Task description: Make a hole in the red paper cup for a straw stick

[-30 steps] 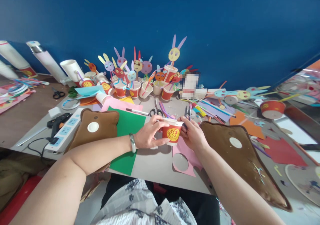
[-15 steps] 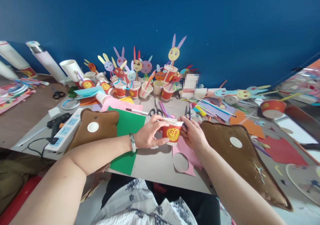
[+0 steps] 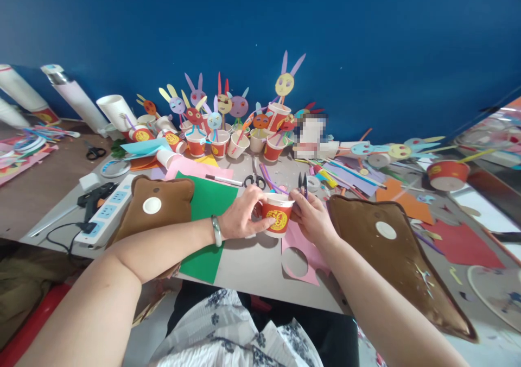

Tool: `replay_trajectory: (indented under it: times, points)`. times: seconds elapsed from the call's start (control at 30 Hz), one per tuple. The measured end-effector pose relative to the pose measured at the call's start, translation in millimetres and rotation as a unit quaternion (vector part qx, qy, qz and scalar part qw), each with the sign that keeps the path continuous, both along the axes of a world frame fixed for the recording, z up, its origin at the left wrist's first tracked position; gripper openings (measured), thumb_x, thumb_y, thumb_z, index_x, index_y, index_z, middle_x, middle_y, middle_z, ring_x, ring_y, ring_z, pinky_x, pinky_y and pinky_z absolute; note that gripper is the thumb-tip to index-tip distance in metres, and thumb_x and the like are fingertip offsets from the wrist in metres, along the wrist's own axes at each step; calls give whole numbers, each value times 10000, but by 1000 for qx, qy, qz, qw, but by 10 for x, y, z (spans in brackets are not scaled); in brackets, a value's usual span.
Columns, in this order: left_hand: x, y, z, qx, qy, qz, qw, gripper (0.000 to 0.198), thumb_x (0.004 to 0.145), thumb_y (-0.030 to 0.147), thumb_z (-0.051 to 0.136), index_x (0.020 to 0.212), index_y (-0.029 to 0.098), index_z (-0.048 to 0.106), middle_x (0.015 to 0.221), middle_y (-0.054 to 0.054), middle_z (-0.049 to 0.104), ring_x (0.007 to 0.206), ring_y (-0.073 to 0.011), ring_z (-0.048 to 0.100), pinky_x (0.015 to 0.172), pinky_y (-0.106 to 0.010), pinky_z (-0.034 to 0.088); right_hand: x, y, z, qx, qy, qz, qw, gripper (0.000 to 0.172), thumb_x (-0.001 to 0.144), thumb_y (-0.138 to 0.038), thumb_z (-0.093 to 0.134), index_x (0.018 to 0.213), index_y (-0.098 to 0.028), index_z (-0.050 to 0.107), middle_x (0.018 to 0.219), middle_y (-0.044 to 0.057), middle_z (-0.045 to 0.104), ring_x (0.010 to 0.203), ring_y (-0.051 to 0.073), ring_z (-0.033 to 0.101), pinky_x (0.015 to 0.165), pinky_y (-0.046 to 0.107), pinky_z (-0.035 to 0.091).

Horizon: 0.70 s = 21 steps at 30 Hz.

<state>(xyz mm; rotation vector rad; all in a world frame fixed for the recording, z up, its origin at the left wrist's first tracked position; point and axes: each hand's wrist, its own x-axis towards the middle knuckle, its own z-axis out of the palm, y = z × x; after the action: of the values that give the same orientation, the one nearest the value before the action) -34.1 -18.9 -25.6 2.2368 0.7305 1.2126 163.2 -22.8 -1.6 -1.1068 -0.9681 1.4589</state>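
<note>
My left hand (image 3: 244, 215) is closed around the left side of a red paper cup (image 3: 277, 221) with a yellow emblem and a white rim, held upright over the table. My right hand (image 3: 311, 217) is closed on a small pair of dark scissors (image 3: 302, 182), whose blades point up and away from me. The thumb and fingers of that hand are at the cup's right rim. Beneath my right hand lies a pink paper sheet (image 3: 300, 272) with a round hole cut in it. The cup's inside is mostly hidden.
Rabbit figures (image 3: 214, 120) in paper cups stand along the blue wall. Brown cushions (image 3: 399, 258) flank my arms. Green paper (image 3: 211, 204), another pair of scissors (image 3: 254, 179), a marker (image 3: 223, 180), a power strip (image 3: 106, 215) and a glue gun (image 3: 95, 198) lie about.
The cup has shifted slightly left and turned a little in my hands. My left fingers have moved further round its side. The scissor blades have shifted slightly left.
</note>
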Motion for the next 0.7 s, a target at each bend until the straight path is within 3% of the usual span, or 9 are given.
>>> replay_trajectory:
  times: [0.27,0.7]
  points:
    - [24,-31,35,-24,-22,34,999,341,819,409,671,922,210,415,859,4,450,721,-123,481,617,-259,457,-26,-14,-27,-1,6,15,1000,470,734,-525,781,658,-212,439,491,-110,231,434,49,202,392,178,219]
    - [29,-37,36,0,-17,68,998,336,812,428,655,905,214,413,840,7,451,710,-129,452,614,-269,412,-47,-38,-31,-15,4,18,1000,431,731,-490,786,662,-218,460,500,-101,260,432,57,245,398,190,255]
